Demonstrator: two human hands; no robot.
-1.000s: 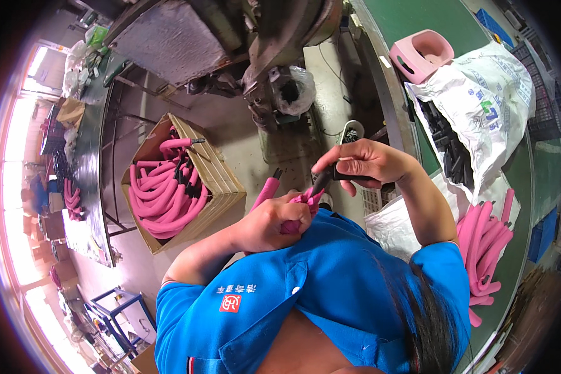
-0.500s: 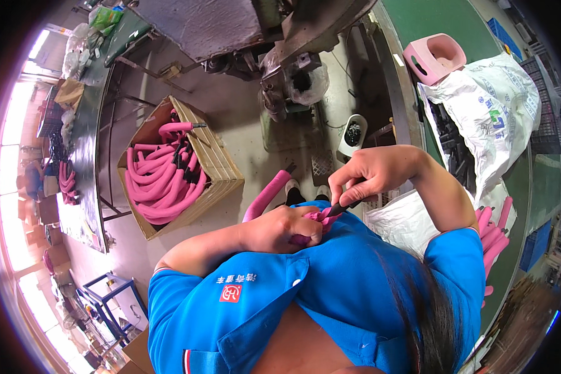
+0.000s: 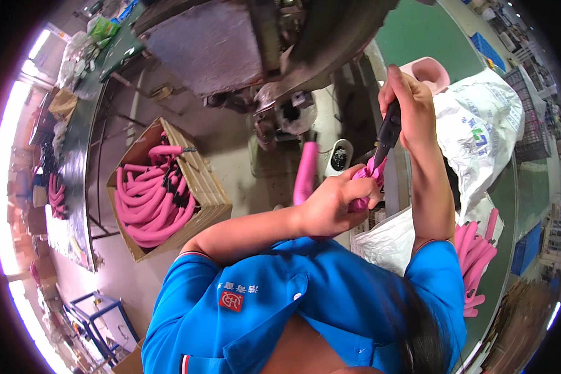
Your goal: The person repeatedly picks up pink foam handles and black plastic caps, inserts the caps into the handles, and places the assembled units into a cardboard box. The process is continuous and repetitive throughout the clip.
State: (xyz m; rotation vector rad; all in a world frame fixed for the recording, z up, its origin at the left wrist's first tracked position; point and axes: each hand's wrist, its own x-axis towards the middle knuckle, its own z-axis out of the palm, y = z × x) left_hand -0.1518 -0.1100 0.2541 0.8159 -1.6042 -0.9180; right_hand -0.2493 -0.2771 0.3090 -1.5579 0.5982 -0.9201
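Observation:
My left hand [image 3: 336,202] is closed round a pink foam-covered tube [image 3: 306,171]. One length of the tube sticks out beyond my wrist, and its crumpled pink end [image 3: 374,176] shows at my fingers. Against that end rests the narrow tip of a black tapered plastic piece [image 3: 389,129]. My right hand [image 3: 414,103] grips the wider part of this piece, palm against it and fingers pointing up. How far the tip goes into the tube is hidden by the crumpled pink material.
At left stands a cardboard box [image 3: 209,196] of pink tubes. Heavy machinery [image 3: 206,47] is ahead. On the green table [image 3: 411,28] at right are a pink plastic container [image 3: 431,73], a white sack [image 3: 480,118] and more pink tubes [image 3: 475,249]. A white container [image 3: 339,159] holds small dark pieces.
Both hands have moved up and right, away from my chest, with the tube. My right hand has gone from pinching with its fingertips to gripping the black piece against its palm.

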